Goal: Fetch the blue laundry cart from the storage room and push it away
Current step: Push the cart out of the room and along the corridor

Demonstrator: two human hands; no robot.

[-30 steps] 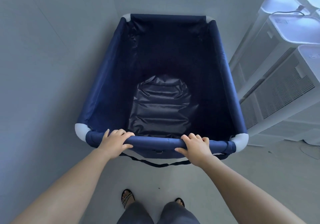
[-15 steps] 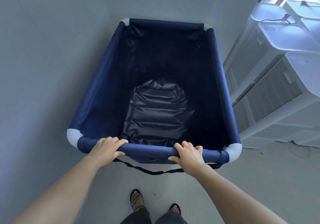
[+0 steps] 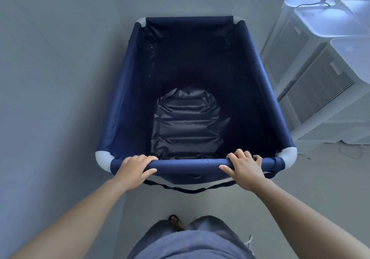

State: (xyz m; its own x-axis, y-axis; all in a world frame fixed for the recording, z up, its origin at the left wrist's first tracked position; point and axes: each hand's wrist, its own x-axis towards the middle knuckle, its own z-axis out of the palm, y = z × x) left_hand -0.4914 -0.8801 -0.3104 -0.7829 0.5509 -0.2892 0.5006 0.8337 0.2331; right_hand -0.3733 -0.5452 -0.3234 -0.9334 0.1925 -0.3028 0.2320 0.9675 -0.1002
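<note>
The blue laundry cart fills the middle of the head view, a deep navy fabric bin with white plastic corners. Only a dark shiny liner shows at its bottom. My left hand is closed over the near rail toward its left end. My right hand grips the same rail toward the right corner. A black strap hangs in a loop below the rail. Both arms are stretched forward.
A grey wall runs close along the cart's left side. White air-conditioner units with vent grilles stand in a row close to the cart's right side, a cable lying on top of one. My legs and a sandalled foot show below.
The cart has rolled forward alongside the white units, which now sit further back on the right. My body has stepped closer behind it. Both hands have kept their grip on the rail.
</note>
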